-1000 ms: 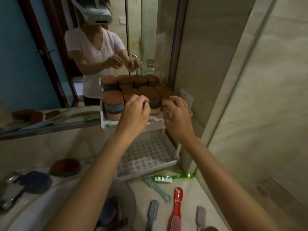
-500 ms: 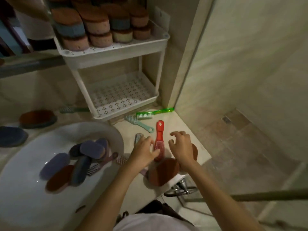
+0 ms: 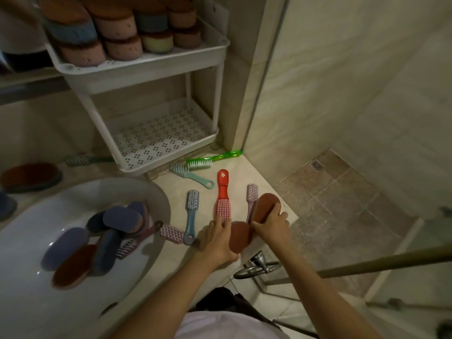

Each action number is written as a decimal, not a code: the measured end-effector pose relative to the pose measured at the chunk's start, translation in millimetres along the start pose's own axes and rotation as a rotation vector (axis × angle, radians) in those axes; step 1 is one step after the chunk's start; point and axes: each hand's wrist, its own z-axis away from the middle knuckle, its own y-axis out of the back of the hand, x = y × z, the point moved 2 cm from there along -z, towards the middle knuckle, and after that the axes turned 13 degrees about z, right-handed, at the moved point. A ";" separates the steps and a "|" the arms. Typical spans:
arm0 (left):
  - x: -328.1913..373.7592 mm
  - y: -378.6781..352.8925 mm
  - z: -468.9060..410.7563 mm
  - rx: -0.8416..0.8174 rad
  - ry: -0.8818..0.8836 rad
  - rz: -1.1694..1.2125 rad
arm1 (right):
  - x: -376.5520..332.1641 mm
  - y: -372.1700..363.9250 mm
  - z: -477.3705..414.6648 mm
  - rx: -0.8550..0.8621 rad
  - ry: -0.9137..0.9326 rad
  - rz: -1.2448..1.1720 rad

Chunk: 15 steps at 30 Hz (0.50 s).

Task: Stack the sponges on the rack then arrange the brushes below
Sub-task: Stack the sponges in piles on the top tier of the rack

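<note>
Sponges (image 3: 117,33) are stacked in two layers on the top shelf of the white rack (image 3: 146,69), brown pads up, against the corner wall. Down on the counter (image 3: 244,172), the action has changed. Half a second ago the right hand (image 3: 271,225) was held over a brown sponge (image 3: 265,204) with fingers spread. Now that sponge is gripped, fingers (image 3: 278,211) curled over its far edge and the thumb tucked under the near one, and it is tipped up on its side at the counter's right edge.

A second brown sponge (image 3: 241,238) is seen lying flat between the two hands, partly covered by the left hand (image 3: 215,241). The left fingertips are laid close together on the bristle end of the red brush (image 3: 223,196). Whether the brush is pinched or only touched cannot be told. A second ago both hands were up on the top shelf among the stacked sponges.

The brushes are spread where they were. A pink brush (image 3: 252,193) lies just beside the gripped sponge and a blue-grey brush (image 3: 192,211) lies left of the red one. A teal brush (image 3: 193,176) and a green brush (image 3: 212,160) lie at the foot of the rack. More sponges and brushes are heaped in the basin (image 3: 24,302) on the left.
</note>
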 end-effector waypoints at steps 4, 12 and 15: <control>-0.4 4.9 -2.6 0.022 0.037 0.077 | -1.3 1.4 -1.3 0.042 -0.004 -0.052; 3.8 59.5 7.0 0.187 0.133 0.528 | -31.5 41.1 7.8 0.301 0.149 -0.266; 3.8 105.8 13.8 0.361 0.083 0.574 | -55.6 67.2 14.6 0.333 0.294 -0.346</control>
